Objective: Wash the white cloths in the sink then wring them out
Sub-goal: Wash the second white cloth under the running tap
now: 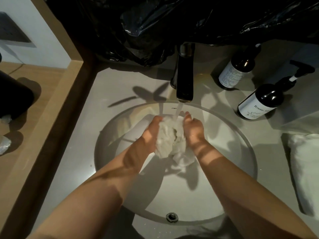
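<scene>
The left hand (151, 133) and the right hand (192, 131) each had a closed grip on one bunched white cloth (168, 140), pressing it between them. The cloth was held above the middle of the round sink (238, 138), and its loose end hung down under the right wrist. A stream of water (178, 112) fell from the dark faucet (184, 80) directly on the top of the cloth, between the fingertips of both hands. A small overflow hole (172, 216) was visible in the near wall of the sink, and short letters were printed on the far rim under the faucet, too small to read fully.

On the table (82, 135), to the right of the faucet, stood two dark bottles. The nearer pump bottle (262, 102) had a white label which started with the word "Room". The farther bottle (235, 73) had a label with fine print which could not be read. More white cloth (305, 168) lay on the table at the right edge. Black plastic sheeting (155, 23) hung behind the faucet.
</scene>
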Motion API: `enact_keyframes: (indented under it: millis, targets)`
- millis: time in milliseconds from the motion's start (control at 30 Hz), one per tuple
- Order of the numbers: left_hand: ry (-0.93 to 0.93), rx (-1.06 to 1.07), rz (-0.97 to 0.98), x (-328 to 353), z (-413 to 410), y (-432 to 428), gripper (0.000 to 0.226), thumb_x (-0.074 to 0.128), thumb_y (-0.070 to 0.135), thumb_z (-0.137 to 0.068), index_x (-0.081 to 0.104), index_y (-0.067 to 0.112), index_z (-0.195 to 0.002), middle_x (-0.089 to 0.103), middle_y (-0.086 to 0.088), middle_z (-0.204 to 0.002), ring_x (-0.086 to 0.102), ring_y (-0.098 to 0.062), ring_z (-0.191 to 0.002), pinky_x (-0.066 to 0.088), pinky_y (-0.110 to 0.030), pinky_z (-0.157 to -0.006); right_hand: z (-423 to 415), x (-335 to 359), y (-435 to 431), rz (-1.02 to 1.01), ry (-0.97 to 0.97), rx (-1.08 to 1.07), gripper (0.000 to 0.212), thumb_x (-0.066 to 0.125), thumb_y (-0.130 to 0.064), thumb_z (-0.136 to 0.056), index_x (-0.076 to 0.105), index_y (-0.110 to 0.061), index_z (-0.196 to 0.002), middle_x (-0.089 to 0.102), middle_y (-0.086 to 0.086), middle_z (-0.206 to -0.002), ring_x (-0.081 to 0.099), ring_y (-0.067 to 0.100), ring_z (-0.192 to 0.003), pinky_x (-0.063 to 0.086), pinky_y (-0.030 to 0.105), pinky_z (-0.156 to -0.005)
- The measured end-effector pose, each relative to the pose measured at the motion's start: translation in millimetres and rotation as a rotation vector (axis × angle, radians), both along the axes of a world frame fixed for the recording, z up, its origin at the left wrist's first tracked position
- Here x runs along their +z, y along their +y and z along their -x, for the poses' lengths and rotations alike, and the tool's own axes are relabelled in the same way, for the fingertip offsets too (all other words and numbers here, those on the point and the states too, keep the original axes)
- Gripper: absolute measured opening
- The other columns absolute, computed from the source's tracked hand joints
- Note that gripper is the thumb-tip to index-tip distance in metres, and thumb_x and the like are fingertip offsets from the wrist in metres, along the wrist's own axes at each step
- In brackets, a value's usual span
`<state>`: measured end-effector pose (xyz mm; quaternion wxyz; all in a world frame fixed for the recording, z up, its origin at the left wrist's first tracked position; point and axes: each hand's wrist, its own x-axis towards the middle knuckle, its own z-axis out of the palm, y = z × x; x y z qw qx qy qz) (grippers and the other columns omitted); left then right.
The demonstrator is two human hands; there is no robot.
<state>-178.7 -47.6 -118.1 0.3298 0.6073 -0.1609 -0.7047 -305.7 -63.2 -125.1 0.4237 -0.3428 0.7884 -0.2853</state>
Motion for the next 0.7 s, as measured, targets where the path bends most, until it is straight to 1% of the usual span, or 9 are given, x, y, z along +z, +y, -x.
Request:
enact_keyframes:
  millis: [100, 200, 300, 367, 400, 500, 600, 667, 700]
  targets:
    - [0.071, 0.099, 0.072, 4.8, 4.4, -2.7, 0.031, 0.04, 0.042, -0.099, 0.054, 0.017, -0.087, 0.056, -0.005, -0.085, 0.055, -0.021, -0.079, 0.047, -0.033, -0.076, -13.6, 4.4, 9.3, 0.179, 0.103, 0.13, 0.041, 0.04, -0.054, -0.087, 0.054, -0.016, -0.082, 0.056, 0.004, -0.075, 0.058, 0.027, -0.077, 0.047, 0.035, -0.074]
    - [0.158, 0.126, 0.076, 8.2, 14.9, -5.4, 0.038, 0.04, 0.045, -0.095, 0.056, 0.01, -0.091, 0.055, -0.013, -0.084, 0.056, -0.027, -0.083, 0.047, -0.034, -0.078, -32.9, 17.3, 27.8, 0.285, 0.155, 0.269, 0.032, 0.043, -0.034, -0.097, 0.053, -0.008, -0.113, 0.052, 0.006, -0.096, 0.057, 0.026, -0.096, 0.042, 0.029, -0.08]
    - [0.162, -0.075, 0.112, 18.7, 13.3, -5.2, 0.031, 0.036, 0.036, -0.101, 0.051, 0.012, -0.087, 0.05, -0.006, -0.083, 0.05, -0.021, -0.081, 0.045, -0.029, -0.07, -22.0, 18.6, 9.7, 0.153, 0.289, 0.398, 0.023, 0.051, -0.014, -0.089, 0.065, -0.009, -0.106, 0.063, 0.005, -0.083, 0.062, 0.02, -0.077, 0.048, 0.024, -0.064]
    - [-0.016, -0.143, 0.082, 25.8, 6.4, -4.3, 0.025, 0.04, 0.036, -0.103, 0.049, 0.023, -0.084, 0.048, 0.006, -0.081, 0.048, -0.008, -0.072, 0.041, -0.02, -0.061, -2.7, 8.0, -1.6, -0.043, 0.09, 0.321, 0.028, 0.041, -0.015, -0.096, 0.068, -0.012, -0.103, 0.068, 0.009, -0.092, 0.065, 0.023, -0.084, 0.048, 0.026, -0.07]
    - [-0.099, -0.192, 0.099, 27.2, -0.4, -4.6, 0.019, 0.044, 0.036, -0.102, 0.051, 0.023, -0.09, 0.049, 0.008, -0.083, 0.049, -0.007, -0.072, 0.041, -0.017, -0.06, 2.9, 8.0, -6.1, -0.028, 0.03, 0.34, 0.026, 0.043, -0.026, -0.099, 0.067, -0.017, -0.093, 0.069, 0.007, -0.092, 0.064, 0.024, -0.086, 0.046, 0.027, -0.073]
    - [-0.375, -0.505, 0.15, 27.1, -31.1, -4.1, 0.028, 0.053, 0.046, -0.096, 0.057, 0.022, -0.11, 0.06, 0.002, -0.102, 0.056, -0.014, -0.091, 0.044, -0.022, -0.067, 24.9, 12.5, -10.2, -0.06, 0.047, 0.515, 0.033, 0.05, -0.048, -0.094, 0.064, -0.02, -0.083, 0.062, -0.001, -0.068, 0.058, 0.017, -0.067, 0.042, 0.026, -0.06]
    - [-1.045, -0.954, 0.313, 4.2, -53.4, -3.9, 0.035, 0.058, 0.053, -0.088, 0.06, 0.02, -0.099, 0.064, -0.003, -0.113, 0.058, -0.021, -0.105, 0.044, -0.029, -0.088, 43.5, 11.3, 2.8, 0.019, -0.086, 0.628, 0.032, 0.055, -0.049, -0.092, 0.063, -0.019, -0.085, 0.061, 0.003, -0.073, 0.059, 0.018, -0.073, 0.049, 0.028, -0.074]
    - [-1.463, -1.06, 0.436, -3.4, -52.3, -1.4, 0.032, 0.054, 0.046, -0.089, 0.056, 0.024, -0.112, 0.056, 0.004, -0.123, 0.05, -0.021, -0.117, 0.038, -0.034, -0.1, 57.1, 3.0, 9.9, -0.005, -0.121, 0.593, 0.029, 0.058, -0.045, -0.091, 0.063, -0.017, -0.099, 0.066, 0.001, -0.088, 0.062, 0.015, -0.088, 0.049, 0.02, -0.08]
    - [-1.555, -1.101, 0.505, -7.0, -48.7, -0.5, 0.035, 0.052, 0.044, -0.089, 0.052, 0.026, -0.12, 0.05, 0.004, -0.129, 0.044, -0.021, -0.122, 0.032, -0.036, -0.103, 62.9, -2.2, 12.7, -0.053, -0.066, 0.609, 0.034, 0.062, -0.044, -0.089, 0.061, -0.017, -0.11, 0.065, -0.005, -0.097, 0.062, 0.013, -0.095, 0.046, 0.013, -0.078]
